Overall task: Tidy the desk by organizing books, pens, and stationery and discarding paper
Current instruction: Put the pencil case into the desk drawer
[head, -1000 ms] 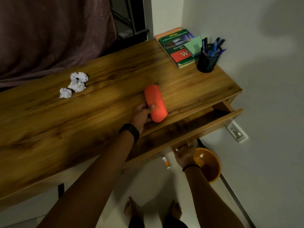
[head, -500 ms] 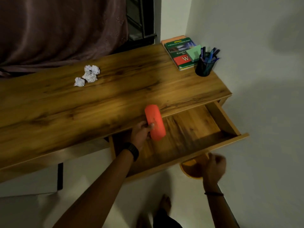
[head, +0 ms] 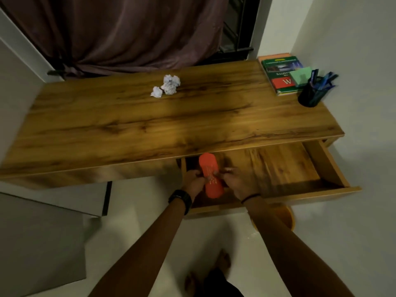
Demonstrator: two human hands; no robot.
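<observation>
Both hands were on the orange pouch [head: 211,175], a soft, rounded, oblong thing with pale print on top that I couldn't read. My left hand [head: 192,183] pinched its left side, my right hand [head: 234,182] pinched its right side, fingers curled in tight on the fabric; the fingertips were partly hidden behind the pouch, so exact contact was hard to make out. The pouch sat in the left end of the open drawer [head: 278,168], far tip just under the desk's front edge. The drawer was wood-grain inside, and its left corner was in deep shadow. The desk [head: 150,125] had a glossy brown wood-grain top.

Three crumpled paper balls [head: 167,85], white and wrinkled, lay touching near the back edge, middle of the desk. At the back right corner lay a stack of books [head: 280,77], green and red cover on top, title upside down and too blurred to read. A green sticky-note pad [head: 300,76] lay on the stack. A dark round pen holder [head: 309,96] stood just beside the books at the right edge, blue pens [head: 323,79] sticking out; I couldn't count them.

An orange round bin [head: 287,215] on the floor was mostly hidden under the drawer front and my right forearm. A black watch [head: 181,200] was on the left wrist and a thin dark band [head: 249,198] on the right.
</observation>
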